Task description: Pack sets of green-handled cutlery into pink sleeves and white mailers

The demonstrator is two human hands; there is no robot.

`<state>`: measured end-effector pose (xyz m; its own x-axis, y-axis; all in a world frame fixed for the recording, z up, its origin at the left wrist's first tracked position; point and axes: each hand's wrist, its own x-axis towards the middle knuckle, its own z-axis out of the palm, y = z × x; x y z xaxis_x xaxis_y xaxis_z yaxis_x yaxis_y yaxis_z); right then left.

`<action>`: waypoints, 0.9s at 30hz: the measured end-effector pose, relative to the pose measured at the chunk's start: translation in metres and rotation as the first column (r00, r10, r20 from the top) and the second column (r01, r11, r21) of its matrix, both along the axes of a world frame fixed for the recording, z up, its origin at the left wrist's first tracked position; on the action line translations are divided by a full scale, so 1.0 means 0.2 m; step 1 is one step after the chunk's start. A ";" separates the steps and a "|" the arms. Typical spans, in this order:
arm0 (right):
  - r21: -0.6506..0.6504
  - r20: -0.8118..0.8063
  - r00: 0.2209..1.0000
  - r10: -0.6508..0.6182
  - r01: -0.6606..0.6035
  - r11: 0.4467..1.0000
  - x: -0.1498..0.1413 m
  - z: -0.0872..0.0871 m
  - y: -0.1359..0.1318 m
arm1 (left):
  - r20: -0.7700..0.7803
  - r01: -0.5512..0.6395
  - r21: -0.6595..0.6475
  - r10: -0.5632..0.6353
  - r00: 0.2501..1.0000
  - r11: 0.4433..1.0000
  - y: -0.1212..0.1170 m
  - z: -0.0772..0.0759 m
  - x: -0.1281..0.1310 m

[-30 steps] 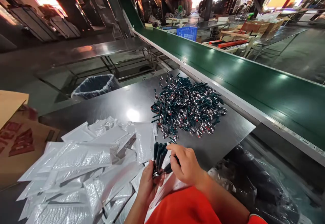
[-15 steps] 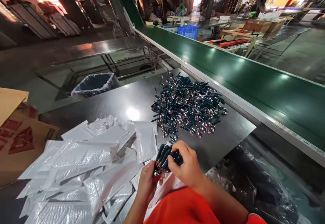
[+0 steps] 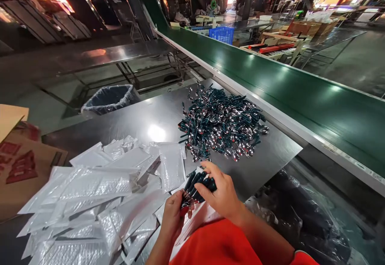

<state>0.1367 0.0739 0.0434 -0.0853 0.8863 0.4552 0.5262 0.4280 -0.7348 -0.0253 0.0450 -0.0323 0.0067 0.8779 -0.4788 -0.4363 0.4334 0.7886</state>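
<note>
My left hand (image 3: 172,216) is closed round the bowl ends of a small bundle of spoons (image 3: 195,185) with dark green handles. My right hand (image 3: 221,194) curls over the handle ends of the same bundle, fingers bent around them. Both hands hover above the near edge of a steel table (image 3: 144,122). Just beyond them lies a big heap of the same green-handled spoons (image 3: 221,125). To the left spreads a loose pile of white bubble-wrap bags (image 3: 99,193).
A green conveyor belt (image 3: 300,92) runs along the table's right side. A bin with a dark liner (image 3: 110,98) stands behind the table. Cardboard boxes (image 3: 21,164) sit at the left. Dark plastic-wrapped bundles (image 3: 300,217) lie lower right. A blue crate (image 3: 222,35) is far off.
My right hand has closed down over the handle ends, pressing the fanned handles from upright to leaning right. The left hand keeps its grip.
</note>
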 end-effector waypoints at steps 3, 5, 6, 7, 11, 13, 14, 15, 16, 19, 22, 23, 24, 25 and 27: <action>-0.039 0.059 0.997 0.047 -0.045 0.998 -0.01 0.00 0.00 | -0.020 -0.003 0.007 0.003 1.000 1.000 -0.01 0.01 0.00; -0.049 0.077 0.997 0.023 -0.019 0.999 -0.01 -0.01 0.00 | -0.033 -0.044 -0.019 0.043 0.999 0.999 -0.01 0.01 0.01; -0.058 0.078 0.997 0.006 -0.001 0.998 -0.01 -0.01 0.00 | -0.040 -0.069 -0.038 0.068 0.997 0.997 -0.01 0.02 0.02; -0.073 0.078 0.997 -0.002 0.008 0.997 0.00 -0.01 0.00 | -0.047 -0.097 -0.056 0.094 0.994 0.994 -0.01 0.02 0.03; -0.173 0.065 0.997 0.052 -0.040 0.984 0.02 -0.03 0.02 | -0.065 -0.138 -0.072 0.134 0.989 0.988 -0.01 0.03 0.04; -0.212 0.064 0.994 0.086 -0.071 0.975 0.03 -0.03 0.03 | -0.070 -0.117 -0.059 0.113 0.991 0.991 -0.02 0.03 0.04; -0.221 0.067 0.993 0.100 -0.083 0.972 0.04 -0.04 0.03 | -0.067 -0.097 -0.059 0.093 0.993 0.994 -0.02 0.03 0.03; -0.222 0.070 0.991 0.112 -0.094 0.970 0.04 -0.05 0.03 | -0.056 -0.066 -0.065 0.062 0.996 0.996 -0.02 0.02 0.03; -0.220 0.074 0.989 0.126 -0.107 0.969 0.05 -0.05 0.04 | -0.041 -0.028 -0.080 0.025 0.999 0.996 -0.03 0.01 0.03; -0.232 0.082 0.982 0.171 -0.148 0.961 0.06 -0.09 0.04 | -0.007 0.083 -0.121 -0.085 0.996 0.989 -0.04 -0.01 0.02; -0.270 0.046 0.976 0.213 -0.194 0.943 0.09 -0.14 0.04 | -0.082 0.105 -0.099 -0.114 0.990 0.990 -0.04 -0.02 0.00; -0.265 0.009 0.976 0.218 -0.208 0.942 0.10 -0.16 0.04 | -0.115 0.110 -0.089 -0.120 0.986 0.990 -0.04 -0.03 0.00; -0.249 -0.034 0.975 0.221 -0.223 0.943 0.11 -0.17 0.03 | -0.140 0.122 -0.086 -0.134 0.981 0.989 -0.04 -0.03 0.00; -0.226 -0.075 0.971 0.227 -0.239 0.945 0.12 -0.19 0.03 | -0.155 0.145 -0.093 -0.158 0.975 0.985 -0.04 -0.03 0.00; -0.186 -0.126 0.961 0.248 -0.268 0.945 0.14 -0.22 0.01 | -0.162 0.201 -0.125 -0.220 0.962 0.972 -0.04 -0.04 0.01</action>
<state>0.1645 0.0757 -0.0012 -0.2863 0.9132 0.2899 0.3373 0.3793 -0.8616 -0.0230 0.0371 -0.0408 0.0946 0.8098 -0.5790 -0.1866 0.5858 0.7887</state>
